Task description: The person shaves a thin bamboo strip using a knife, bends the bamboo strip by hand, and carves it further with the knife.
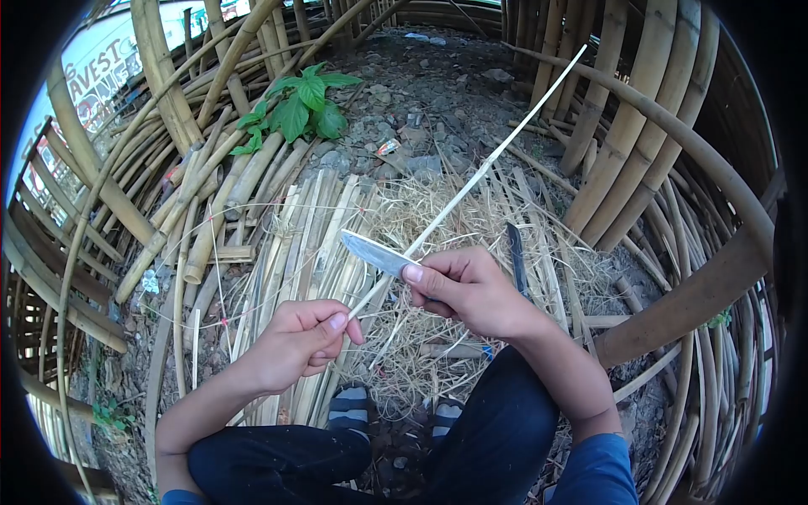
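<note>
A long, pale bamboo strip (459, 195) slants from the lower centre up to the upper right. Its lower end is pinched between the thumb and fingers of my left hand (307, 343). My right hand (463, 290) is closed on a knife, its thumb on the blade near the strip. The knife's grey blade (374, 253) points left and crosses the strip a little above my left hand. The knife's handle is hidden in my right hand. Below lie a heap of thin shavings (429, 215) and split bamboo slats (316, 223).
A dark, long blade-like tool (516, 257) lies on the shavings right of centre. Bamboo poles (640, 109) lean at the right, and more poles are stacked left. A green plant (303, 105) grows at the upper left. A thick curved pole (699, 295) stands near my right arm.
</note>
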{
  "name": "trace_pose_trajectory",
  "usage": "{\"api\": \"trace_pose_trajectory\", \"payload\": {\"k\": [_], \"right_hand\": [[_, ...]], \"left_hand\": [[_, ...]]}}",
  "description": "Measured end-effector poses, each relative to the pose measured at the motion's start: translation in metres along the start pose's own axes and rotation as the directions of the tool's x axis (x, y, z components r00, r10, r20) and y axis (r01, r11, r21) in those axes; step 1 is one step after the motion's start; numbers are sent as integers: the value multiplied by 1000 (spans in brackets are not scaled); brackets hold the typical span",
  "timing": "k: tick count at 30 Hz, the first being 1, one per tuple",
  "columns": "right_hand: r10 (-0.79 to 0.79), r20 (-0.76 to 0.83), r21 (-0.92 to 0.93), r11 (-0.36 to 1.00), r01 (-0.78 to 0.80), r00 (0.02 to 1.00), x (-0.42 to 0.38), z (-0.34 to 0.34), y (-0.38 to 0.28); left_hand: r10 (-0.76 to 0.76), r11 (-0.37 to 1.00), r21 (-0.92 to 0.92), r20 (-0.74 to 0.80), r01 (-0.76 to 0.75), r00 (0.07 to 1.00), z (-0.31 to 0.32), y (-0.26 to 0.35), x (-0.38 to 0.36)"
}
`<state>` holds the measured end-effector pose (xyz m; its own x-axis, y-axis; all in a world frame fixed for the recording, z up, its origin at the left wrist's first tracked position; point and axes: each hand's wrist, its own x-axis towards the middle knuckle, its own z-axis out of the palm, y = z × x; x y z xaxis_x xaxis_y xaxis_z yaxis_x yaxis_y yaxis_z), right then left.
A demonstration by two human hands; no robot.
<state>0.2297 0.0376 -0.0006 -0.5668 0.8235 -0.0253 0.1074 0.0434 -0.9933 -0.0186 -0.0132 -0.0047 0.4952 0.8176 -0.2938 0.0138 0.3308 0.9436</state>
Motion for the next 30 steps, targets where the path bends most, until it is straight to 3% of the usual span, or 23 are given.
{"api": "trace_pose_trajectory", "payload": {"k": [4,10,12,17,21,23,25,26,30], "right_hand": [[14,-160,114,993,4,987,-2,-23,-1],[-2,-319,187,980,65,948,-3,-59,4],[10,-417,330,933,142,909,-2,-77,13],[-21,-528,424,859,285,849,2,-73,20],[-85,-646,305,882,359,758,8,-59,13],[-101,-637,333,858,390,764,7,-56,13],[-117,-614,367,833,414,780,8,-49,11],[-124,-542,370,853,368,831,8,-42,9],[-147,-349,342,900,272,926,18,-16,10]], "left_hand": [[72,996,49,-43,-70,996,-2,-5,-2],[63,993,107,-70,-55,996,-11,-9,-9],[54,993,112,-85,-44,995,-15,-13,-11],[27,977,215,-160,9,987,-25,-24,-7],[-6,954,299,-52,21,999,-21,-25,-2],[-44,952,301,-23,49,999,-21,-24,0],[25,938,347,-19,-17,1000,-17,-24,4],[26,940,340,-33,-13,999,-13,-21,6],[226,909,376,-81,-181,971,8,-8,20]]}}
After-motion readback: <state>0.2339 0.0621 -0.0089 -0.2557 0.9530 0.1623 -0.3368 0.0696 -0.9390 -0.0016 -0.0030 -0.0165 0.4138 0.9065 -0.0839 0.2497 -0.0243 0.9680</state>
